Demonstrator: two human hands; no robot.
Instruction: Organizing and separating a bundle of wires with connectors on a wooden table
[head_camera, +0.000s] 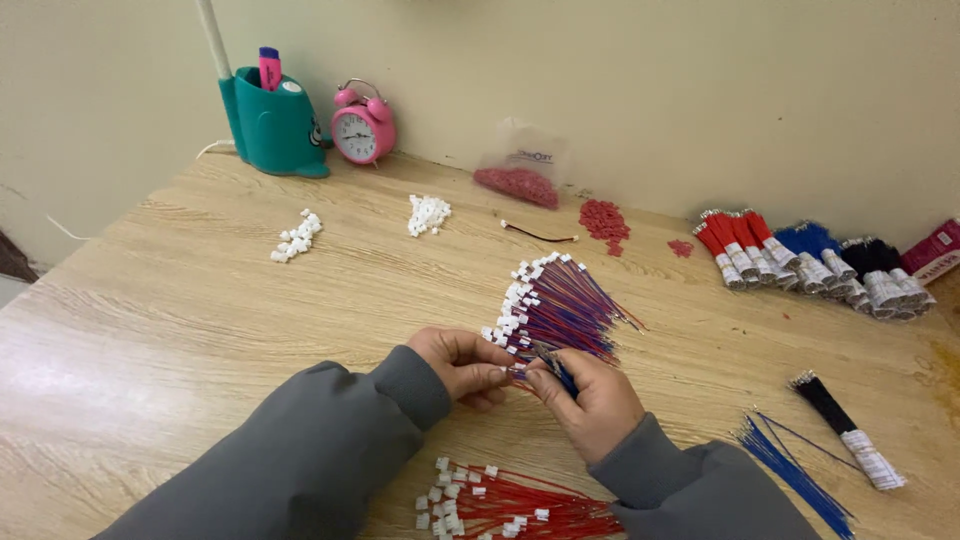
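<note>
- A home work table used for small wire assembly, not a factory line: a wood-grain table (180, 300) stands against a plain cream wall (600, 80).
- Household items sit at the back: a pink alarm clock (362, 128) and a teal pen holder (272, 125) with a pink marker (269, 68).
- Work stock lies all over: 2 heaps of white connectors (297, 237), red connectors (604, 220), a bag (520, 165) of red parts.
- Bundled wires (815, 258) in red, blue and black lie at the right; finished leads (555, 305) are fanned at centre.
</note>
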